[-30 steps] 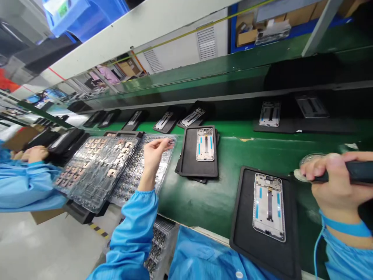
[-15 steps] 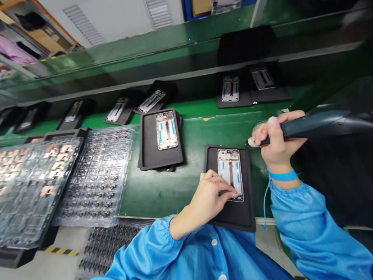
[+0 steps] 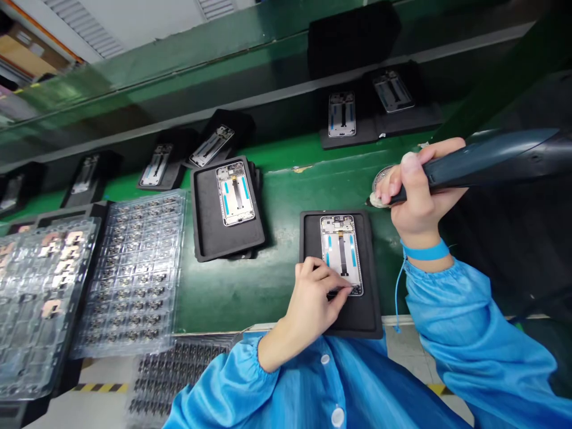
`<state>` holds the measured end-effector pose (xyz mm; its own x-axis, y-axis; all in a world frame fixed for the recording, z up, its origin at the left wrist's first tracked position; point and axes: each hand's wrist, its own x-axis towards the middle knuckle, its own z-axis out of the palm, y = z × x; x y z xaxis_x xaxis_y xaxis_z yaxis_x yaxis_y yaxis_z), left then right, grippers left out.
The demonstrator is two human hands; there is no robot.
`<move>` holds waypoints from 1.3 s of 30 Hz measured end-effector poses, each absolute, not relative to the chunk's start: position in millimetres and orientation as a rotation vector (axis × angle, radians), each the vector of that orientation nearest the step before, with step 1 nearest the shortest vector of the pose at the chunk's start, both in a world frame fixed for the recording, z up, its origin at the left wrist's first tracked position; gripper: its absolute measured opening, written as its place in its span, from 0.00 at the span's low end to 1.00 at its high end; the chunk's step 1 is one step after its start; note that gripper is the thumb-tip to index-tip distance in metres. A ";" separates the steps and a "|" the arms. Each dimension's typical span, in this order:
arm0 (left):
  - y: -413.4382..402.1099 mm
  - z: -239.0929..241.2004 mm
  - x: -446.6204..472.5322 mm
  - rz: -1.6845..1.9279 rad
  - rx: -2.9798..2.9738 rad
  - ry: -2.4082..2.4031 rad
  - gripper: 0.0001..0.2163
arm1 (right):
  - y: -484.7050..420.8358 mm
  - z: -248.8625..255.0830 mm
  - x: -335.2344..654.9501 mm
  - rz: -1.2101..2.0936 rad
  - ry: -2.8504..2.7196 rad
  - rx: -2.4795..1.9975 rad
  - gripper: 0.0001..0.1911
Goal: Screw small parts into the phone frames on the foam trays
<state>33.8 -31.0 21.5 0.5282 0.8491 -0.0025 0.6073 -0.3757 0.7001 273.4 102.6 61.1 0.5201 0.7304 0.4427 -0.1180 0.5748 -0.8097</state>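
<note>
The left hand (image 3: pixel 313 298) hides one end of the phone frame (image 3: pixel 340 247); the dark tool (image 3: pixel 491 158) runs off-picture

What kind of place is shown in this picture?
Most likely a phone assembly line: a long green conveyor belt carries black rectangular trays holding silver phone frames, clear plastic trays of small parts lie nearby, and the right hand grips a dark power tool.

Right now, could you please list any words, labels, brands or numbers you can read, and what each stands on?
None can be read. The silver phone frame in the black tray under the left hand shows no legible print; nor does the dark handheld tool in the right hand.
</note>
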 end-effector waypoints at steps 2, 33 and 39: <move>-32.1 20.7 32.3 0.517 2.183 1.217 0.04 | 103.3 59.3 273.9 0.571 -0.885 -0.816 0.28; 66.4 1.3 33.4 0.585 2.163 1.132 0.18 | 112.7 45.5 339.1 0.460 -0.960 -1.029 0.28; 70.7 2.0 37.8 0.580 2.146 1.145 0.18 | 112.5 44.3 340.4 0.497 -0.989 -1.052 0.30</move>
